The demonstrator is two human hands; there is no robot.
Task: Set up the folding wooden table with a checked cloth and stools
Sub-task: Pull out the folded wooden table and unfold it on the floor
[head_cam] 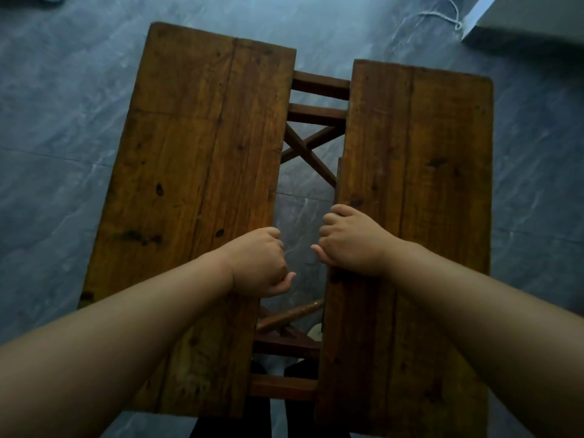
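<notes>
A folding bench (316, 86) stands on the grey floor (63, 121), its halves parted, the left hand (259, 262) gripping the left leaf (196, 147) by its inner edge, the right hand (350, 245) gripping the right leaf (417, 159).

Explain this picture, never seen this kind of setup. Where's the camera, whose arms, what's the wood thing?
No machine here: a person wears one wide-angle camera on the head, looking down, so the two bare arms are theirs. Below stands a folding wooden table on a grey floor. Its top is in two halves, the left board and the right board, with crossed braces showing in the gap between. The left hand grips the inner edge of the left board; the right hand grips the inner edge of the right board. A white cord and a pale box lie at top right. No cloth or stools are in view.
</notes>
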